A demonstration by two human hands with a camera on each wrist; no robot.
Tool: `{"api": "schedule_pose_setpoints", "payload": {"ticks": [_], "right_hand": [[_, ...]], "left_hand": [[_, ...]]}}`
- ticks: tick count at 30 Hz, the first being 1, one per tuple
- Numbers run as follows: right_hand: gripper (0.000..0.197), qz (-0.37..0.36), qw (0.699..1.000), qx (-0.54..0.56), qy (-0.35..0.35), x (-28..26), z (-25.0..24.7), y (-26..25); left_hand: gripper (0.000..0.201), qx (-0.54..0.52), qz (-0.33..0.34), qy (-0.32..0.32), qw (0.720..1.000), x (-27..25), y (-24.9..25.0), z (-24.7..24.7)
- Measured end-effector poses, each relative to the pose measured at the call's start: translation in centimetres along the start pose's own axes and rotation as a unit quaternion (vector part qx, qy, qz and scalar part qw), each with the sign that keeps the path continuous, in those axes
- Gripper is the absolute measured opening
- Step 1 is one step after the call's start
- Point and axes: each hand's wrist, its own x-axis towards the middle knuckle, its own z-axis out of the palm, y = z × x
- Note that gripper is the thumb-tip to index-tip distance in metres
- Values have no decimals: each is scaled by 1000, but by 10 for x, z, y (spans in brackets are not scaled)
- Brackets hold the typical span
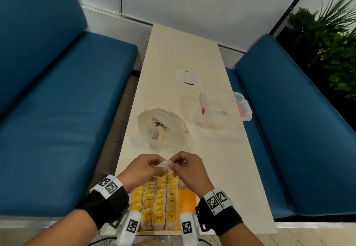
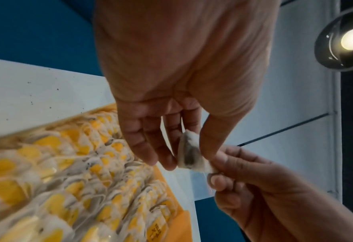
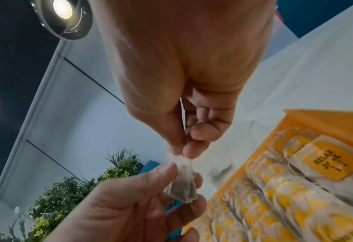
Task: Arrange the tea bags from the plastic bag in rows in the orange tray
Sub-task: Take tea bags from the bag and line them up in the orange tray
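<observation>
Both hands hold one white tea bag point(image 1: 165, 164) in the air above the far end of the orange tray point(image 1: 187, 200). My left hand point(image 1: 143, 167) pinches its lower part between thumb and fingers; the tea bag point(image 2: 188, 153) shows dark tea inside. My right hand point(image 1: 185, 165) pinches the top edge of the tea bag point(image 3: 182, 183). The tray holds several rows of tea bags point(image 1: 159, 201) with yellow tags, and a strip at its right side is bare orange. The clear plastic bag point(image 1: 160, 128) lies on the table beyond the hands, with a few tea bags inside.
A clear plastic box point(image 1: 224, 107) with red clips stands at the right of the cream table point(image 1: 231, 168). A white paper patch point(image 1: 187, 77) lies farther back. Blue benches point(image 1: 57, 111) flank the table; a green plant point(image 1: 327, 43) stands at the far right.
</observation>
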Motion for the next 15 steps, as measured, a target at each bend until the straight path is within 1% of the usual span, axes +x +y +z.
{"api": "schedule_pose_setpoints", "payload": {"ticks": [2, 4, 7, 9, 10, 12, 15], "right_hand": [[15, 6, 1000, 15, 1, -1, -3, -3], [20, -8, 1000, 25, -2, -5, -6, -7], [33, -61, 998, 16, -29, -9, -9, -7], [43, -102, 994, -21, -41, -8, -13, -3], [43, -121, 991, -45, -40, -7, -14, 0], [33, -143, 986, -79, -40, -6, -15, 3], [18, -150, 984, -92, -36, -6, -16, 5]], "left_hand": [[4, 10, 2, 9, 1000, 0, -3, 1], [8, -31, -9, 4, 999, 2, -5, 2], [11, -116, -37, -29, 992, 1, -2, 3], [11, -147, -57, -41, 987, 1, 0, 2], [11, -156, -64, -45, 985, 0, 1, 2], [11, -169, -73, -56, 981, 0, 2, 1], [20, -130, -72, -70, 986, -1, 3, 2]]}}
